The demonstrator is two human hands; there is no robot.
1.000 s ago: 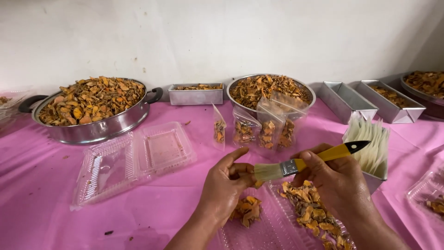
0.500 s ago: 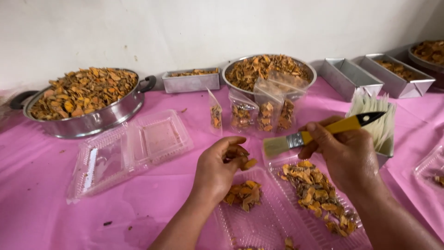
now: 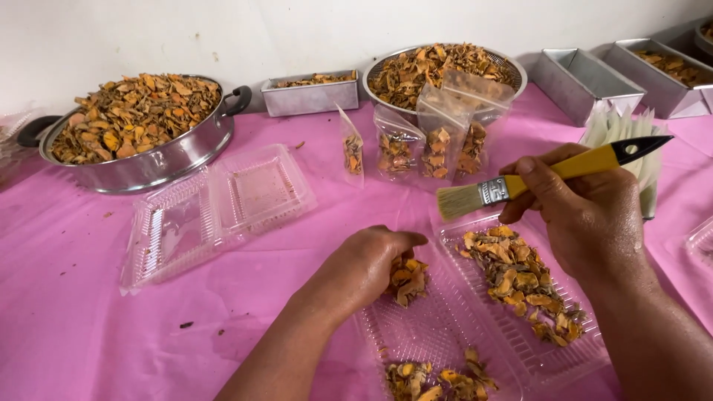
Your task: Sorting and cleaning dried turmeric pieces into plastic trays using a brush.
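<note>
My right hand (image 3: 583, 215) grips a yellow-handled paintbrush (image 3: 520, 182) with pale bristles pointing left, held above an open clear plastic clamshell tray (image 3: 453, 334). Dried orange slices (image 3: 520, 278) lie in the tray's right half, and another pile (image 3: 431, 379) sits near its front edge. My left hand (image 3: 364, 267) rests fingers-down on a small clump of orange slices (image 3: 407, 281) in the tray's left half, closed around them.
A second open clear clamshell tray (image 3: 215, 212) lies to the left. Behind stand a large metal pan (image 3: 141, 130) and a metal colander bowl (image 3: 442, 70) of slices, small filled plastic bags (image 3: 431, 148), several metal loaf tins (image 3: 583, 82) and a stack of pale bags (image 3: 631, 134).
My left hand moved down from near the brush to the clump of slices in the tray. The brush stayed raised in my right hand. The camera view shifted slightly.
</note>
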